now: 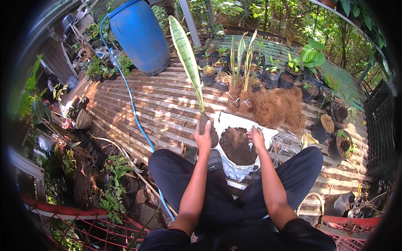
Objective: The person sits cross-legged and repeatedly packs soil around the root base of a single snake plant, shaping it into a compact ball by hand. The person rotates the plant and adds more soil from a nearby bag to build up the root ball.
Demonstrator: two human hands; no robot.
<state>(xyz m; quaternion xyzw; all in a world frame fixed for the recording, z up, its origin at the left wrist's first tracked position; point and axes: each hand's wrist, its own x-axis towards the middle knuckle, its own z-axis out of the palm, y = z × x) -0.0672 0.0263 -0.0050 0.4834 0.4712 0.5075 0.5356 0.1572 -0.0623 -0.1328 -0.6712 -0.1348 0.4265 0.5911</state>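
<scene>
My left hand (203, 136) is wrapped round the dark soil ball (214, 136) at the base of a snake plant (186, 62). The plant's single tall variegated leaf leans up and to the left. In front of my crossed legs lies a white sack (226, 121), its rim folded open, with dark soil (238, 146) inside. My right hand (256, 137) is at the sack's right side, over the edge of the soil. Its fingers are curled in; a bit of white shows beneath them, and what they hold, if anything, is hidden.
Brown coconut fibre (278, 109) is heaped beyond the sack, beside two wrapped snake plants (242, 62). Several black potted plants (272, 75) line the back and right. A blue barrel (140, 37) stands far left; a blue hose (136, 113) crosses the corrugated sheet (113, 113).
</scene>
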